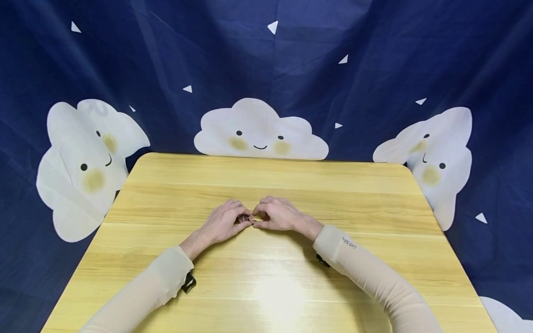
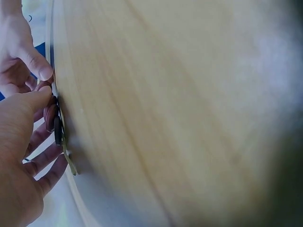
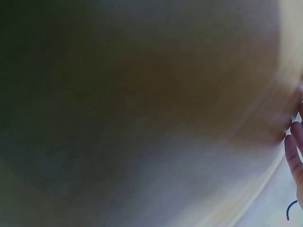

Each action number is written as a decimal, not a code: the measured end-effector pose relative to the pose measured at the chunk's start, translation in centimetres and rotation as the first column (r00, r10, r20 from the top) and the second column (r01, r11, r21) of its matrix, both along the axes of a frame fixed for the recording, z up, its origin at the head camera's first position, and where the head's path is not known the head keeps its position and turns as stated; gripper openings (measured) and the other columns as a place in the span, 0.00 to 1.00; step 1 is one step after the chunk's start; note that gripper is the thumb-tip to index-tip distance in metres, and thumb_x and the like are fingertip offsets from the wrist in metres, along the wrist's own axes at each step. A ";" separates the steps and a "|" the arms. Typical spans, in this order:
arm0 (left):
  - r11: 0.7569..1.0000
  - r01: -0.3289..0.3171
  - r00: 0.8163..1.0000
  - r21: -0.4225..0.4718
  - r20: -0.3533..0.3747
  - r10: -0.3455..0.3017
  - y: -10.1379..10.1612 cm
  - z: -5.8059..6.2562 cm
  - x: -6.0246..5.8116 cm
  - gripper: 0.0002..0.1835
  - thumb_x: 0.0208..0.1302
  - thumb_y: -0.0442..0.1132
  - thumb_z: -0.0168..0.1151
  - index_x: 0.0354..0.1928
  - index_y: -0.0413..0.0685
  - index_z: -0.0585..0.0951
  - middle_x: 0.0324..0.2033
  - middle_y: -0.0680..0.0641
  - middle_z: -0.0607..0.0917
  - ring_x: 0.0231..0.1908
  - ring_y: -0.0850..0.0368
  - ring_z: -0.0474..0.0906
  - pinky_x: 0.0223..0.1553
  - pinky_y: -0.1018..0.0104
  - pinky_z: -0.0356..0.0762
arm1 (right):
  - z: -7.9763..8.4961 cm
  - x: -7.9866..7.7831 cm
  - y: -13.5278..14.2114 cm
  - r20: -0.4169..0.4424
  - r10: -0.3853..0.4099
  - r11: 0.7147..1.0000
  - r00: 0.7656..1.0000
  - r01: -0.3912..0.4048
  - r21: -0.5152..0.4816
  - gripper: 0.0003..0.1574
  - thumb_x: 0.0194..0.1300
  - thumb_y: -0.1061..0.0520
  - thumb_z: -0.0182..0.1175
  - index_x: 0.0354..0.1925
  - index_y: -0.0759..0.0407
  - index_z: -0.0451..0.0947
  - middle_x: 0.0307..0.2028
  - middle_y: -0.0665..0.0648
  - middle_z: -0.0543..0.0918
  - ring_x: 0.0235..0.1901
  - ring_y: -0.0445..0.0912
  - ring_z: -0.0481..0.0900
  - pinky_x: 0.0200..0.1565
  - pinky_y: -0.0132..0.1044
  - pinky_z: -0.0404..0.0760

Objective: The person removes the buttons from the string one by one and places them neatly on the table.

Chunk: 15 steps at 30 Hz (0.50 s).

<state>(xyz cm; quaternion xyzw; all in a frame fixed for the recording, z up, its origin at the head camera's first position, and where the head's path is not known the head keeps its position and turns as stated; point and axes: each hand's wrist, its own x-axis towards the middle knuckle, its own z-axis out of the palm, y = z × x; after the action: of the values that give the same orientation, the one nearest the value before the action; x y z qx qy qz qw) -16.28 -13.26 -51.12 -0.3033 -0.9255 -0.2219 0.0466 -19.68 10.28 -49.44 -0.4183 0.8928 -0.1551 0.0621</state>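
Several small, dark reddish-brown rounded pieces (image 1: 243, 218) sit between the two hands over the middle of the table. My left hand (image 1: 222, 222) pinches them between thumb and fingers. From the other side, my right hand (image 1: 278, 214) pinches the near end with thumb and index finger, fingertips almost meeting the left ones. In the left wrist view, the flat rounded pieces (image 2: 51, 117) lie in a row along the left fingers, with a thin yellowish strip beside them. Their exact kind cannot be told. The right wrist view catches only some fingertips (image 3: 291, 153) at its right edge.
Both forearms rest low over a light wooden table (image 1: 266, 180) with rounded far corners. A dark blue curtain (image 1: 266, 55) with white clouds hangs close behind the table and along its sides. Bright glare lies on the table's near part.
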 end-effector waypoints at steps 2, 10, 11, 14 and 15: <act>1.000 0.000 1.000 0.000 -0.004 0.000 0.0 0.0 0.0 0.10 0.67 0.49 0.74 0.46 0.56 0.89 0.41 0.56 0.87 0.41 0.60 0.77 0.41 0.64 0.78 | 0.0 0.0 0.0 0.005 -0.004 1.000 1.000 0.004 -0.004 0.21 0.69 0.40 0.69 0.52 0.48 0.87 0.36 0.45 0.82 0.37 0.38 0.75 0.38 0.29 0.75; 1.000 0.002 1.000 0.003 -0.006 -0.002 0.0 0.0 0.0 0.11 0.66 0.49 0.74 0.46 0.55 0.89 0.40 0.55 0.87 0.40 0.61 0.77 0.40 0.65 0.78 | -0.4 -0.2 -0.2 0.039 -0.024 0.999 0.999 0.025 -0.032 0.17 0.67 0.41 0.71 0.48 0.47 0.88 0.34 0.45 0.81 0.35 0.37 0.73 0.38 0.28 0.74; 1.000 0.003 1.000 0.004 -0.003 -0.003 0.0 0.1 0.0 0.11 0.67 0.49 0.74 0.46 0.55 0.89 0.39 0.55 0.87 0.40 0.61 0.77 0.40 0.65 0.78 | -0.4 -0.2 -0.2 0.042 -0.025 0.999 0.999 0.027 -0.035 0.16 0.67 0.41 0.71 0.48 0.47 0.88 0.33 0.45 0.81 0.35 0.37 0.73 0.38 0.28 0.74; 1.000 0.001 1.000 0.000 0.009 -0.001 0.0 0.2 0.0 0.11 0.67 0.49 0.74 0.47 0.55 0.89 0.39 0.55 0.88 0.40 0.61 0.77 0.40 0.66 0.78 | -0.3 -0.2 -0.2 0.049 -0.028 0.999 0.998 0.030 -0.041 0.15 0.66 0.41 0.71 0.46 0.47 0.87 0.33 0.45 0.81 0.35 0.37 0.73 0.38 0.28 0.73; 1.000 0.000 1.000 -0.001 0.011 0.000 0.0 0.2 0.1 0.11 0.67 0.49 0.74 0.47 0.55 0.89 0.39 0.55 0.88 0.40 0.61 0.76 0.40 0.66 0.78 | -0.3 -0.2 -0.2 0.051 -0.029 0.999 0.998 0.031 -0.042 0.16 0.66 0.41 0.71 0.46 0.47 0.87 0.32 0.45 0.81 0.35 0.37 0.73 0.38 0.28 0.73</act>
<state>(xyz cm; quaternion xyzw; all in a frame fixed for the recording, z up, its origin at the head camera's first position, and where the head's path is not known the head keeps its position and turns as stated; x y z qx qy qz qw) -16.22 -13.27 -50.93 -0.3023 -0.9258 -0.2234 0.0412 -19.83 10.06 -49.73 -0.4022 0.8936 -0.1855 0.0733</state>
